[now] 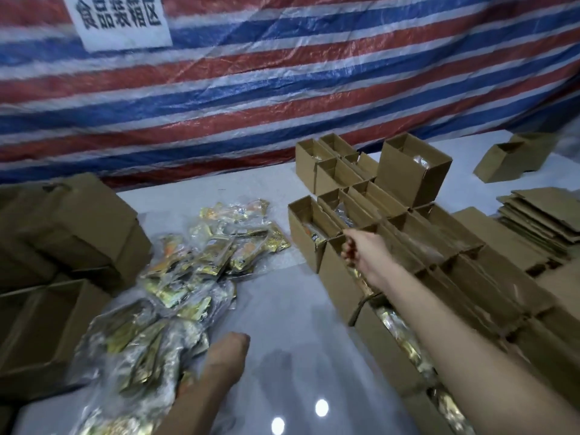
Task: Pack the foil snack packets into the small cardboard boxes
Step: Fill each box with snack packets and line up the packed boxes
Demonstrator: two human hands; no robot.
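Over small boxes point(337, 277), right hand point(356, 251) curled

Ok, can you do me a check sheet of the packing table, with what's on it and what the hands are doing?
Surface: table, white and shiny.
Job's things: foil snack packets heaped left of centre; small cardboard boxes in rows on the right, open, several with packets inside.
Clutter: bigger cardboard boxes at the left; flattened cardboard stack at the far right.
Hands: left hand down on the packet heap, fingers mostly hidden; right hand with fingers curled over an open box, too blurred to tell if it holds anything.
Cables: nothing seen.
Surroundings: striped tarp behind the table, with a white sign on it.
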